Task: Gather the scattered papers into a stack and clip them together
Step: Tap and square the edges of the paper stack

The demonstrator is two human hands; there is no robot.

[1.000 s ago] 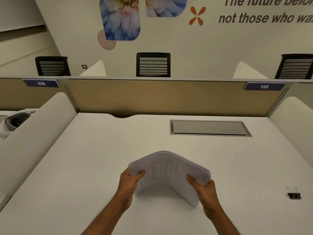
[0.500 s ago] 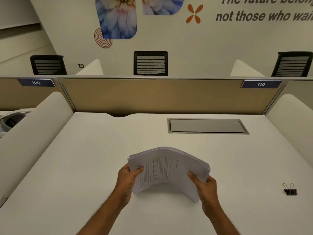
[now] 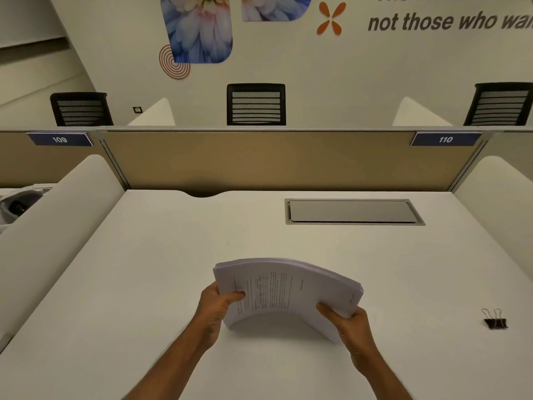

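Head view: the left hand (image 3: 217, 306) and right hand (image 3: 347, 321) keep their fingers clamped on the stack (image 3: 288, 290), bowed above the table (image 3: 173, 255), barely shifted. Gathering looks done; the clip (image 3: 495, 321) waits untouched, well right.

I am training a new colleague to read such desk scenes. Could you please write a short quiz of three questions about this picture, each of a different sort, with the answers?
1. True or false: the binder clip is already fastened on the stack of papers.
2. Which hand grips the paper stack? A) only the left hand B) only the right hand C) both hands
3. Fill in: the number plate on the partition above the right side of the desk reads ___.

Key:
1. False; it lies alone on the desk, to the right of the hands.
2. C; one hand at each side, the stack bowed upward.
3. 110
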